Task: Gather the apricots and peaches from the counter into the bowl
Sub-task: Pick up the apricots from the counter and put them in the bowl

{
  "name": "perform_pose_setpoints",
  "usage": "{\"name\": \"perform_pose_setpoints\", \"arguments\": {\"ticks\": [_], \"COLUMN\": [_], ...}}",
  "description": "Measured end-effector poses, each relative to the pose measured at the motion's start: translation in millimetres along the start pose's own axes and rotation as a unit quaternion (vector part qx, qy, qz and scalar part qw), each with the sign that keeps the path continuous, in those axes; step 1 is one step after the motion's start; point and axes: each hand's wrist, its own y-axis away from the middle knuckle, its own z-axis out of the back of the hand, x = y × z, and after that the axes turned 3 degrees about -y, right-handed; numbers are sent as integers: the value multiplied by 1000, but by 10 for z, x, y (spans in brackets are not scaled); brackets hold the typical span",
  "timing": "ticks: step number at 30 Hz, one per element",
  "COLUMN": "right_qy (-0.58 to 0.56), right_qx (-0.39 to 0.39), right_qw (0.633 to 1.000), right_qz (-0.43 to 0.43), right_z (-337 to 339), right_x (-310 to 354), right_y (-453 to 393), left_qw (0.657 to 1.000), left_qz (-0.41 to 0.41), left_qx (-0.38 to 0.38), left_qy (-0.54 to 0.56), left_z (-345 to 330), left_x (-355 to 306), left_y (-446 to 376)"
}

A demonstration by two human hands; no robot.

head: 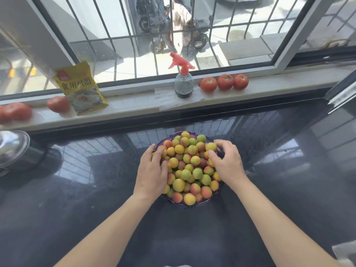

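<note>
Hands (152, 170) (228, 164) rest on heaped bowl (192, 204) fruit (189, 166).

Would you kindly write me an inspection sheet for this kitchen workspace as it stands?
Surface: dark glossy counter, reflecting the window bars; no loose fruit seen on it.
Job's things: purple bowl heaped with apricots and peaches.
Clutter: metal pot lid at the left edge.
Grippers: left hand rests on the fruit pile's left side; right hand rests on its right side, fingers curled loosely.
Cables: nothing seen.
Surroundings: windowsill with tomatoes, a red-topped spray bottle and a yellow packet; barred window behind.
</note>
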Motion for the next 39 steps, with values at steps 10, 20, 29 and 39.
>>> {"name": "perform_pose_setpoints", "arguments": {"ticks": [10,20,29,39], "right_qy": [62,81,199,247], "right_qx": [38,114,84,156], "right_qw": [997,990,971,954], "right_qz": [40,5,106,60], "right_z": [9,-46,-379,-365], "right_x": [40,19,196,355], "right_y": [93,-102,-167,-302], "left_qw": [969,996,992,985], "left_qz": [-153,-32,-100,-145], "left_qx": [121,83,70,48], "left_qy": [-153,4,-29,-80], "left_z": [0,20,-37,-135], "left_x": [-282,-227,-91,-164], "left_y": [-631,-767,-726,-617]}}
